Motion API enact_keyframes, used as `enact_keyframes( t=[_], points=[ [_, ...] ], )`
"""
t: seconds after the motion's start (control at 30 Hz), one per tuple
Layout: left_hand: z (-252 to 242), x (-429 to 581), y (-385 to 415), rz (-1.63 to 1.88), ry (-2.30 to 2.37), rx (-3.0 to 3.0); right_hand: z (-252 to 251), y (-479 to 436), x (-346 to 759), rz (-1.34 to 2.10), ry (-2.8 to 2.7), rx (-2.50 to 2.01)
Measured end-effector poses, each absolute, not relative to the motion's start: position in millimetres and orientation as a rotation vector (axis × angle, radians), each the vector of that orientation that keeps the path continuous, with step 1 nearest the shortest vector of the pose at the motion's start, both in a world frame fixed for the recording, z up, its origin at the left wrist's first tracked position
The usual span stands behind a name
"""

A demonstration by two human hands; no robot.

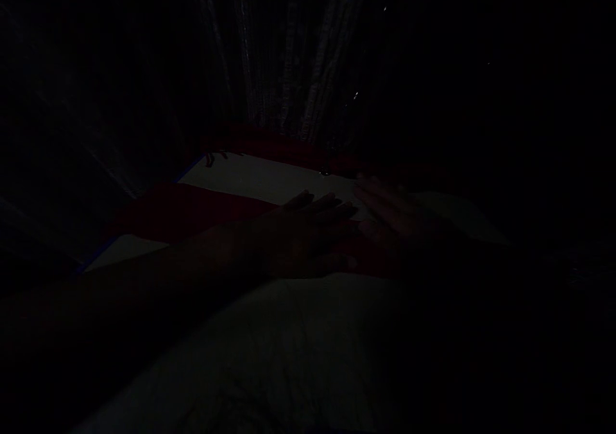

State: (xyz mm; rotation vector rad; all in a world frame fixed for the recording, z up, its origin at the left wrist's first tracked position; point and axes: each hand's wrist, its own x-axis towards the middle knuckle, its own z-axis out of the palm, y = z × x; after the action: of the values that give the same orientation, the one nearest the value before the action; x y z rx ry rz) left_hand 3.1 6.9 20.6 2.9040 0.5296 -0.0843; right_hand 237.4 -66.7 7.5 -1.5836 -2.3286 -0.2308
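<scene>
The scene is very dark. A cloth with broad red and whitish bands is spread out before me, with a thin blue edge on its left side. My left hand lies flat on it, fingers apart and pointing right, across a red band. Just to the right, my right hand rests on or close above the same cloth, its fingers stretched toward the left; its wrist and forearm fade into the dark. I make out nothing held in either hand.
A small shiny spot sits near the cloth's far edge; its kind is unclear. Dark marks show at the far left corner. Beyond hang faint streaked vertical folds, perhaps curtain-like. The right side is black.
</scene>
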Motion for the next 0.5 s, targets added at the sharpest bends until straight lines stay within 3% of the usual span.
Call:
enact_keyframes(
  t=[0.2,0.5],
  points=[
    [21.1,0.5,6.6,-0.053,0.500,2.890,-35.1,-68.2,230.3,-0.178,-2.394,-1.618],
    [22.5,1.2,6.3,-0.066,0.498,2.881,-49.0,-70.7,228.9,-0.363,-2.251,-1.644]
  ],
)
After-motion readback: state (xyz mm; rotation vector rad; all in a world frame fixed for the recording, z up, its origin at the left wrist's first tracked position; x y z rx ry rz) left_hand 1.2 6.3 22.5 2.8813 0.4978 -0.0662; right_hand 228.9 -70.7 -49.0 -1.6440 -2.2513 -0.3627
